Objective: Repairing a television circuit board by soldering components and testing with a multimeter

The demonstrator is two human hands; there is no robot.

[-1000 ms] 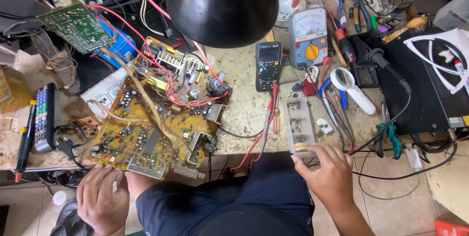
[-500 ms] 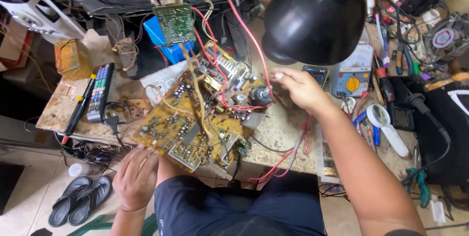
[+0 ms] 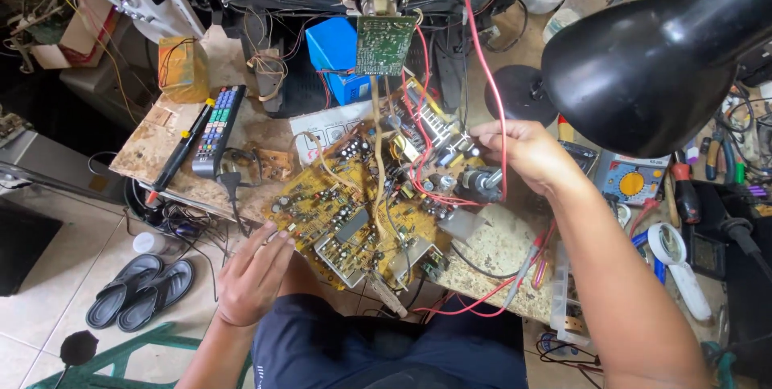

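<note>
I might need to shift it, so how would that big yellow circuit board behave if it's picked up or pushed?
The board would probably stay stiff, being a flat rigid panel. It likely won't lift freely: red wires and other leads tie it to gear behind. It overhangs the bench edge near the left hand, so a push could tip it. Its upright parts look fragile.

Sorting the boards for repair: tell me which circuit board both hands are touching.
The large yellow board lying flat on the bench; left hand at its near edge, right hand on its far side. The small green board hangs untouched.
</note>
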